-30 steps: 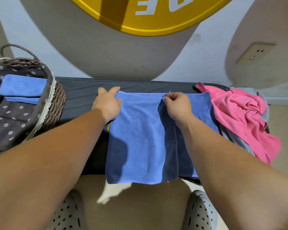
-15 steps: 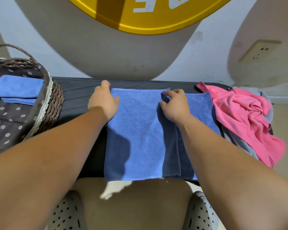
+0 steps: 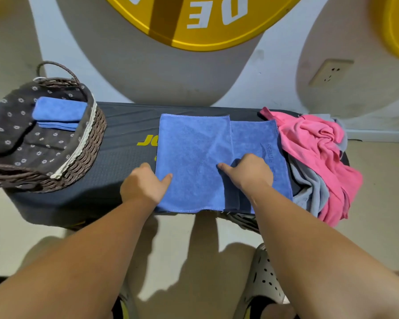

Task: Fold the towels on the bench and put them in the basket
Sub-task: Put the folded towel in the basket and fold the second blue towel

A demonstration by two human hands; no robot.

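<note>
Blue towel [image 3: 194, 162]: soft terry rectangle, partly folded, flat at centre of the dark padded bench [image 3: 124, 157]; long axis runs left to right.
Left hand [image 3: 144, 186]: thumb on top at the towel's left edge; fingers hidden, grip unclear.
Right hand [image 3: 249, 172]: pressed palm-down, fingers curled, on the fold.
Basket [image 3: 83, 157]: woven wicker, flowered lining, upper left, holding folded blue towels [image 3: 59, 111].
Pink towel [image 3: 313, 146]: crumpled over a grey towel [image 3: 309, 187], right.

Fuzzy cloth towel [image 3: 194, 157] — wicker basket [image 3: 88, 157]

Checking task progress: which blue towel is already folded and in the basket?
The small folded blue towel inside the wicker basket; the other blue towel lies spread on the bench under both hands.
</note>
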